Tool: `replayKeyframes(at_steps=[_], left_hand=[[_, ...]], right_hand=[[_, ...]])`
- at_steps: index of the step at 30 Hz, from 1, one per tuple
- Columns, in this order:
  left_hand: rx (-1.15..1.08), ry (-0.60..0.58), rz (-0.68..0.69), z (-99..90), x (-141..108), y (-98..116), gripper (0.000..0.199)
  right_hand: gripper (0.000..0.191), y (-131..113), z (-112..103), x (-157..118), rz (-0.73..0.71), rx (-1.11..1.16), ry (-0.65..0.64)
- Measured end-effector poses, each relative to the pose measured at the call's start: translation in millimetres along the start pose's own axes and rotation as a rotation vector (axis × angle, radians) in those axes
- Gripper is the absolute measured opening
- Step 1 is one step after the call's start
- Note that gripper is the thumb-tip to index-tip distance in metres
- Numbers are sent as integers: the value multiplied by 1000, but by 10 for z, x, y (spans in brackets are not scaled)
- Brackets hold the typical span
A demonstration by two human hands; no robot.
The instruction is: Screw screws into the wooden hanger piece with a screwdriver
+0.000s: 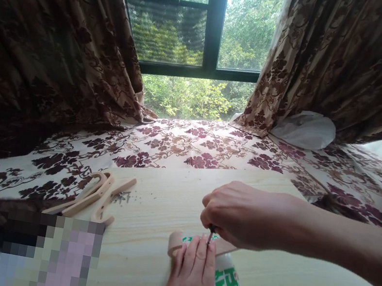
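Note:
Fingers wrapped round a small screwdriver point(210, 235), my right hand point(238, 213) holds it upright, its tip down by the fingertips of the other hand. My left hand point(192, 279) lies flat with its fingers stretched out, pressing on a pale wooden piece point(177, 243) with a rounded end. Under that piece is a plastic bag point(231, 283) with green and black print. What the screwdriver's tip touches is too small to make out.
Several curved wooden pieces point(93, 195) lie at the left of the wooden board point(142, 252), beside a small pile of screws point(122, 197). A patterned cloth point(183, 146), a white plastic bag point(306, 129) and curtains are behind, before a window.

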State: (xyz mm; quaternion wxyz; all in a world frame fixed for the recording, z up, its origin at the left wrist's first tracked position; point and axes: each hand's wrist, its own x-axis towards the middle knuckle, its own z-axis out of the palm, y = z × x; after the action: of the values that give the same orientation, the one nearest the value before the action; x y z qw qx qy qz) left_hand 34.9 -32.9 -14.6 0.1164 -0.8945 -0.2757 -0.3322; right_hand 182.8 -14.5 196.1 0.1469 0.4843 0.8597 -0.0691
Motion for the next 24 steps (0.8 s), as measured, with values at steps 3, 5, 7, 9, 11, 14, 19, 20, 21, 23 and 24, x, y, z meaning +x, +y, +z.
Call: replayKeyframes(at_steps=[3, 5, 7, 9, 11, 14, 19, 20, 21, 23, 24], left_hand=[[-20, -21, -11, -23, 2, -1, 53], [-4, -48, 5, -61, 13, -28, 55], [28, -80, 64, -103, 24, -55, 58], [38, -97, 93, -131, 31, -63, 58], [1, -93, 44, -138, 33, -43, 57], [-75, -81, -58, -123, 30, 18, 54], [-119, -89, -92, -127, 41, 65, 53], [-115, -95, -94, -134, 46, 60, 53], [-107, -103, -95, -141, 51, 51, 53], [-77, -121, -72, -152, 55, 30, 55], [-57, -134, -38, -153, 54, 21, 57]], right_hand=[[16, 48, 38, 29, 41, 66, 25], [17, 73, 41, 36, 101, 105, 7], [21, 85, 19, 26, 125, 127, 1], [31, 83, -17, 9, 109, 132, 1], [34, 76, -44, -2, 87, 127, -19], [29, 78, -36, 1, 47, 141, -38], [23, 98, 33, 9, 0, 159, 6], [22, 97, 39, 6, -6, 153, 12], [21, 92, 40, 2, -11, 147, 16], [19, 75, 33, -7, -15, 136, 21], [19, 64, 27, -13, -15, 132, 19]])
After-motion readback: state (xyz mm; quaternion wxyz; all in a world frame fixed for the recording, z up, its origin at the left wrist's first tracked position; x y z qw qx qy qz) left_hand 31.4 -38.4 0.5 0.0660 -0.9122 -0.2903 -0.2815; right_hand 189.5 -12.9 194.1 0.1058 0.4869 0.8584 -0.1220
